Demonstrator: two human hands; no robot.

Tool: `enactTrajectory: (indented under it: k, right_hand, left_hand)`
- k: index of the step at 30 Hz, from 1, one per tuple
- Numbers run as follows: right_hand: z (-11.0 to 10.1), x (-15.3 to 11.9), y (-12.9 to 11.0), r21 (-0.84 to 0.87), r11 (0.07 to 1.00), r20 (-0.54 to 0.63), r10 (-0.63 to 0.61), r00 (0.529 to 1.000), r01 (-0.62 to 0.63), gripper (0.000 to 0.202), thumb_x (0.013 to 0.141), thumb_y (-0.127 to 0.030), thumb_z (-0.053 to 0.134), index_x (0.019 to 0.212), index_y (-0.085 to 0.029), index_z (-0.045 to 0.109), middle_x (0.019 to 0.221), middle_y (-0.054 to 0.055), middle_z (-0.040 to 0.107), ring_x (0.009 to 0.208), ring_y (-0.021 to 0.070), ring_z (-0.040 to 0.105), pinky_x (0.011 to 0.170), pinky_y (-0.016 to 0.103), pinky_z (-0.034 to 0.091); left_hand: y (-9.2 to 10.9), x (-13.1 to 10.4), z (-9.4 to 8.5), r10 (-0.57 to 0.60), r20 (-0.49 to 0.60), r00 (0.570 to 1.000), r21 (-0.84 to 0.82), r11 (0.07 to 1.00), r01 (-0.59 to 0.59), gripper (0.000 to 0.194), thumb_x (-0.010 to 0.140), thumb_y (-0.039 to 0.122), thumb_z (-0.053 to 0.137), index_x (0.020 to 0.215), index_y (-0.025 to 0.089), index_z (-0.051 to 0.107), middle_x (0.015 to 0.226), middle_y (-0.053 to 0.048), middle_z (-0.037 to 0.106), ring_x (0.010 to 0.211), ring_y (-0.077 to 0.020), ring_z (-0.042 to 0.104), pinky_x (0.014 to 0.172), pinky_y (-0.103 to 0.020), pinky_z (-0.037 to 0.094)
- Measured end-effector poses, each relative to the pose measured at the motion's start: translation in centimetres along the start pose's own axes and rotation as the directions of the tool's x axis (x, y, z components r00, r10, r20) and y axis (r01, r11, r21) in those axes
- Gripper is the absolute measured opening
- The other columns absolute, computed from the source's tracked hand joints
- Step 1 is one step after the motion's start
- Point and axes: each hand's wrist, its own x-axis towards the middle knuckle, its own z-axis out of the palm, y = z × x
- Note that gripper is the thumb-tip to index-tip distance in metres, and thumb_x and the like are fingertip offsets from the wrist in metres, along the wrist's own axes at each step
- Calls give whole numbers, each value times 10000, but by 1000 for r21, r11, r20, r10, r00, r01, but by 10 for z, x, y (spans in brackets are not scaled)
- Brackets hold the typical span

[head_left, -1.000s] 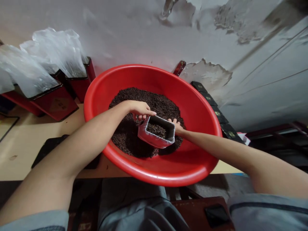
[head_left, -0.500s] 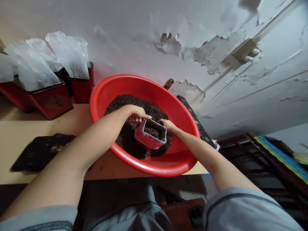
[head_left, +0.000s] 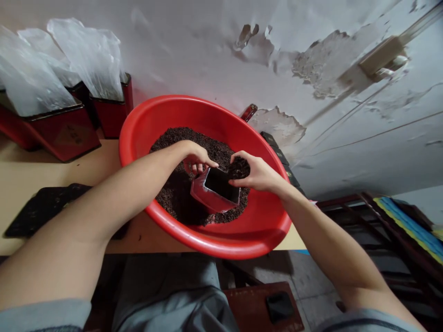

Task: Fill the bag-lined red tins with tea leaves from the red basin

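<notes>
A large red basin (head_left: 221,248) holds dark loose leaf-like material (head_left: 190,133). In its middle a red tin with an open top (head_left: 211,196) stands tilted. My left hand (head_left: 199,159) grips the tin at its upper left rim, thumb along the edge, the other fingers curled behind. My right hand (head_left: 254,173) is at the tin's right rim, its fingers curved round a clump of the dark material. The inside of the tin is in shadow.
Red tins with clear plastic bags (head_left: 65,133) stand at the left. Black flat packets (head_left: 41,207) lie on the tan table (head_left: 114,154). Small dark boxes (head_left: 273,143) line the wall behind the basin. A dark rack (head_left: 377,244) is at the right.
My right hand has come up over the tin's right rim with a clump of dark material in it. My left hand remains at the tin. The view has shifted slightly.
</notes>
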Motion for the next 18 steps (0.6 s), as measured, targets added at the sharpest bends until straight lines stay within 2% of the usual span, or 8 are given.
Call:
enactTrajectory:
  k: [4, 7, 9, 13, 18]
  right_hand:
    - [17, 1, -14, -100, 991, 58, -83, 995, 89, 515, 652, -294, 821, 1130, -208, 651, 1031, 43, 684, 936, 223, 651, 871, 372, 535]
    - [26, 2, -9, -153, 980, 50, -117, 992, 123, 560, 655, -294, 857, 1175, -196, 674, 1110, 82, 670, 1030, 259, 656, 929, 411, 546]
    - [30, 0, -3, -144, 977, 39, -154, 987, 158, 564, 677, -298, 864, 1200, -191, 684, 1162, 101, 660, 1082, 270, 657, 965, 429, 552]
    - [30, -8, 7, -89, 963, 3, -253, 967, 253, 423, 774, -304, 820, 1176, -218, 722, 1252, 111, 659, 1152, 271, 661, 1014, 459, 556]
    - [30, -12, 13, -15, 933, -63, -360, 931, 360, 188, 961, -349, 670, 1088, -237, 751, 1146, 88, 735, 1040, 228, 706, 931, 414, 585]
  left_hand:
    - [0, 0, 0, -20, -1, 1000, 3, 1000, 20, 474, 846, 678, 662, 915, 215, 739, 836, -80, 725, 877, -243, 683, 852, -382, 567]
    - [0, 0, 1, -16, 4, 1000, 12, 1000, 16, 523, 866, 683, 629, 1092, 228, 752, 872, -88, 750, 898, -252, 698, 866, -392, 568]
    - [0, 0, 1, -15, 7, 1000, 31, 999, 15, 553, 864, 694, 623, 1134, 228, 746, 890, -95, 755, 888, -252, 700, 848, -383, 571]
    - [2, 0, 1, -25, -9, 1000, 75, 997, 26, 575, 851, 719, 619, 1105, 219, 748, 926, -104, 747, 876, -246, 693, 817, -360, 568]
    - [2, 0, 1, -8, -26, 1000, 73, 997, 10, 595, 813, 747, 640, 1110, 242, 742, 945, -102, 747, 884, -250, 684, 792, -338, 563]
